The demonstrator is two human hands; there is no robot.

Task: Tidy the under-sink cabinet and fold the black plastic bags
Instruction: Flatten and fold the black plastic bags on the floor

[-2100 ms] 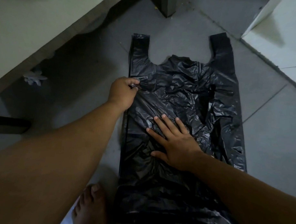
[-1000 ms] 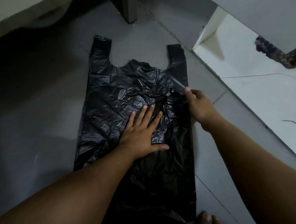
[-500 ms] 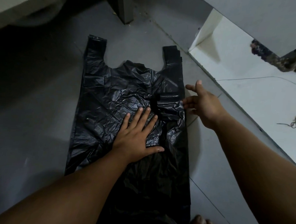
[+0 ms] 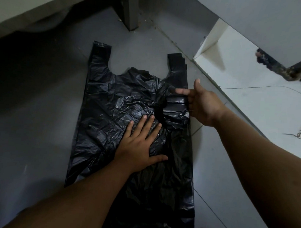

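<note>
On grey floor: crinkled thin black plastic bag (image 4: 112,112), limp, slippery. Left hand (image 4: 138,145) flat, pinning; right hand (image 4: 203,105) grasping right edge, best hold.

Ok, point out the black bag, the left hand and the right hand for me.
black bag (image 4: 101,122): head view, crinkled left half of its body.
left hand (image 4: 138,145): head view, back of the hand, flat on the bag.
right hand (image 4: 203,105): head view, back of the hand at the bag's right edge.

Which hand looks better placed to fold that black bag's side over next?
The right hand, probably. It is already at the right edge of the black plastic bag, fingers on that edge. The left hand lies flat mid-bag, pinning it.
</note>
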